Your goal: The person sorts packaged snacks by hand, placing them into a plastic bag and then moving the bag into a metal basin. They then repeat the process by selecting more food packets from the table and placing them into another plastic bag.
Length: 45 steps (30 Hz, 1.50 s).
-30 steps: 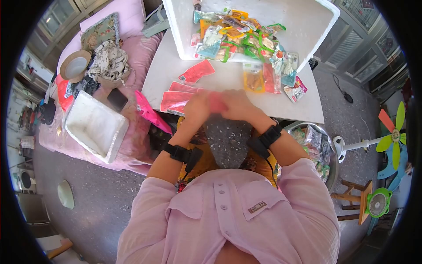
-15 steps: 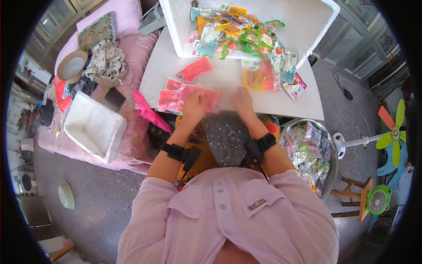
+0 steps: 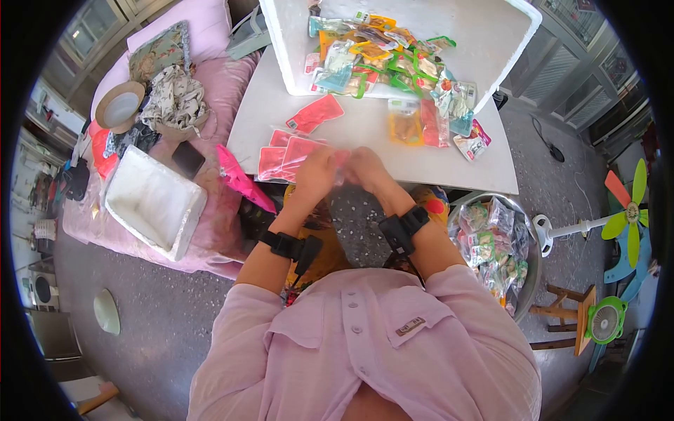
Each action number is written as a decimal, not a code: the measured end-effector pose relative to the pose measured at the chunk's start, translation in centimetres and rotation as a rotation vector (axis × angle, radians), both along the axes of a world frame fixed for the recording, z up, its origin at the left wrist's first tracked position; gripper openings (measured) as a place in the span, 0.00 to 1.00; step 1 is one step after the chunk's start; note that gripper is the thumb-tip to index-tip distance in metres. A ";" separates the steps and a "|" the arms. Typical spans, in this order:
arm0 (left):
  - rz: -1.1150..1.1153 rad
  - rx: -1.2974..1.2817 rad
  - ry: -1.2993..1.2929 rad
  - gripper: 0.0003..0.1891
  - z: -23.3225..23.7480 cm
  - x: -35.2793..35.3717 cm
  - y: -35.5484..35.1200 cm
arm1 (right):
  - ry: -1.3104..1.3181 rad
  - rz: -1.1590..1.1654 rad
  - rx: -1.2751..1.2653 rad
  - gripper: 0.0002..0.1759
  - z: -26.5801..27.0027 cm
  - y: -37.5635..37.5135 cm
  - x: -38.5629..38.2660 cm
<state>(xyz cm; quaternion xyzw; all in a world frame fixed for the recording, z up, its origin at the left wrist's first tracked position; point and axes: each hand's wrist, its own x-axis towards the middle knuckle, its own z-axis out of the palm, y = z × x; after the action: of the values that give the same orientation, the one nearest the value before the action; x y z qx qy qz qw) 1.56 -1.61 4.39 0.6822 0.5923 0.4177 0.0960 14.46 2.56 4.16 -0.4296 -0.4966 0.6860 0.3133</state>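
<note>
Close together at the table's front edge, both hands have closed fingers. My left hand [image 3: 317,170] grips a clear plastic bag with red packets [image 3: 295,154] in it. My right hand [image 3: 365,170] pinches the bag's right end beside it. Just behind lies a single red packet [image 3: 315,114]. To the right on the white table [image 3: 246,116] are a yellow-edged packet [image 3: 405,122], a reddish packet [image 3: 434,125] and a small pink and white packet [image 3: 474,140].
A white foam box [image 3: 505,56] with many colourful packets stands at the back. A metal basin [image 3: 531,281] of packets is at the right, near a fan [image 3: 632,212]. At the left, a foam tray [image 3: 151,200] lies on a pink-covered bed [image 3: 91,223].
My right hand has moved left, up against my left hand, and now pinches the bag's end. The view has shifted slightly.
</note>
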 end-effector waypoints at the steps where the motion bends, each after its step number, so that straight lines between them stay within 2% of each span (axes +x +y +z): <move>1: -0.011 -0.004 0.008 0.06 0.6 0.3 -0.5 | 0.100 -0.013 -0.045 0.04 0.1 -0.2 -0.2; 2: -0.023 -0.008 0.017 0.06 0.9 0.4 -0.7 | 0.201 -0.028 -0.091 0.04 0.1 -0.3 -0.5; 4: 0.021 -0.083 0.084 0.08 1.2 0.5 -0.8 | 0.244 -0.037 0.217 0.04 -2.8 0.5 -2.0; 6: 0.053 -0.136 0.144 0.09 1.2 0.5 -0.7 | 0.309 -0.038 0.227 0.05 -3.5 0.5 -2.9; 7: 0.065 -0.152 0.172 0.09 1.2 0.6 -0.7 | 0.352 -0.033 0.082 0.06 -2.7 0.1 -3.0; 9: 0.090 -0.172 0.221 0.09 1.4 0.4 -0.7 | 0.420 0.014 -0.052 0.07 -1.5 -0.4 -3.2; 11: 0.109 -0.187 0.256 0.09 1.7 0.4 -0.9 | 0.466 0.090 -0.039 0.09 -1.4 -0.6 -2.8; 14: 0.049 0.122 0.151 0.06 1.0 -0.1 -0.9 | 0.240 -0.024 0.153 0.12 -3.3 -0.3 -1.4; 17: 0.047 -0.076 0.023 0.07 4.0 -0.9 -0.9 | 0.213 -0.257 0.088 0.14 -1.9 -1.1 0.2; 20: 0.032 -0.067 -0.116 0.05 5.0 -2.3 -0.3 | 0.128 -0.284 0.092 0.16 0.2 -1.8 1.0; 23: 0.010 -0.116 -0.286 0.04 6.7 -2.7 -0.6 | 0.224 -0.177 -0.025 0.18 2.5 -2.7 1.7; 26: -0.038 -0.192 -0.505 0.03 8.3 -2.6 -1.5 | 0.287 -0.121 0.064 0.18 4.0 -3.3 2.5; 30: -0.215 -0.332 -0.711 0.02 10.7 -2.7 -3.2 | 0.075 0.010 0.662 0.19 6.0 -3.3 3.5; 35: -0.339 -0.484 -0.740 0.01 11.1 -3.4 -4.8 | -0.385 0.260 1.412 0.24 9.7 -5.7 3.6; 36: -0.357 -0.516 -0.723 0.02 11.1 -3.6 -5.0 | -0.326 0.218 1.465 0.17 10.3 -6.6 3.3; 39: -0.423 -0.580 -0.623 0.02 10.8 -4.2 -5.5 | -0.452 0.496 1.464 0.06 9.9 -6.1 3.4; 42: -0.422 -0.628 -0.473 0.02 10.9 -4.8 -5.9 | -0.395 0.510 1.347 0.05 9.6 -6.1 3.2; 45: -0.508 -0.609 -0.460 0.07 10.8 -5.8 -6.7 | -0.296 0.467 1.230 0.05 10.1 -6.1 3.1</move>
<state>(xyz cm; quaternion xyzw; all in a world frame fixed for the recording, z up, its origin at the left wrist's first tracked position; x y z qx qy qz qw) -4.20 -8.30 15.19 0.6361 0.4654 0.3286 0.5204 17.60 -3.54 14.27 -0.1435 -0.9144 0.2620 0.2730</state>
